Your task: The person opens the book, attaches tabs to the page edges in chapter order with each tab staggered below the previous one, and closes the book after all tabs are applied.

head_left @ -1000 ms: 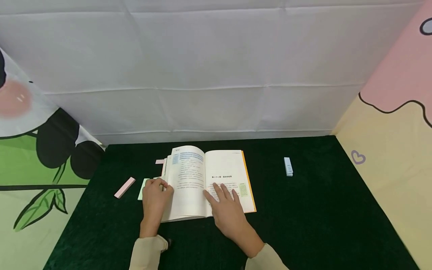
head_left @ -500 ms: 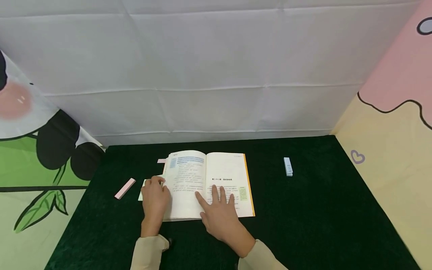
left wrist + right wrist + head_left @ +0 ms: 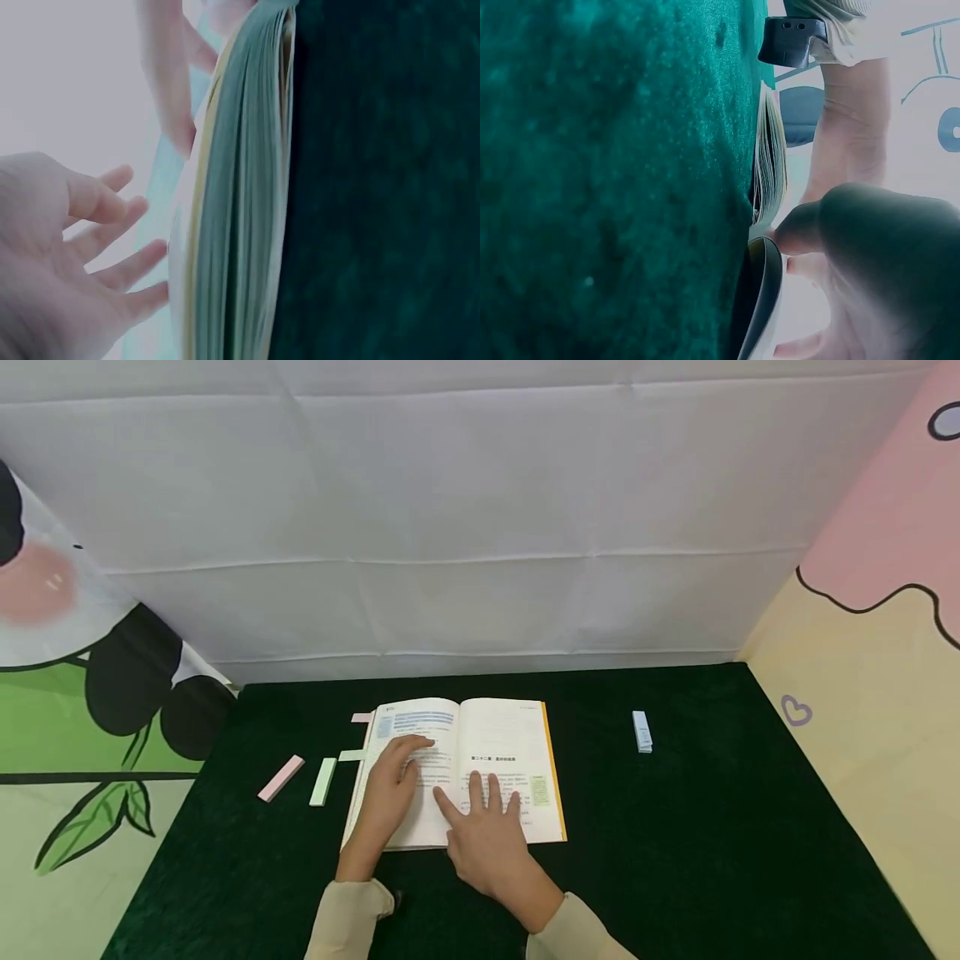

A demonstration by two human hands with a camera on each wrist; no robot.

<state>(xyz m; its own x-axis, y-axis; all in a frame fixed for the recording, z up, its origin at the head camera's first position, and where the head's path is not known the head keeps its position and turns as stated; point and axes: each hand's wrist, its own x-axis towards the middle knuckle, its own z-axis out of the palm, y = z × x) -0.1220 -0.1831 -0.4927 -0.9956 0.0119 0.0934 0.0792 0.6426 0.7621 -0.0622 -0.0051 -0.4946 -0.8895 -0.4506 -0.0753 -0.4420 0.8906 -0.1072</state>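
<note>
Here, reading from left to right, a pink sticky-note pad is lying on the dark green tablecloth, with a pale green sticky-note pad just beside it. A pink tab and a pale green tab are protruding from the left edge of the open book, which is lying flat near the middle of the cloth. The left hand is resting palm-down on the left page, its fingers stretched out and slightly spread, gripping nothing; the left wrist view is showing the same extended fingers beside the stacked page edges. The right hand is pressing flat across the gutter onto the lower right page, fingers straight and fanned, touching the paper near a green note stuck to that page. Farther right, well apart from the book, a pale blue sticky-note pad is lying alone on the cloth.
</note>
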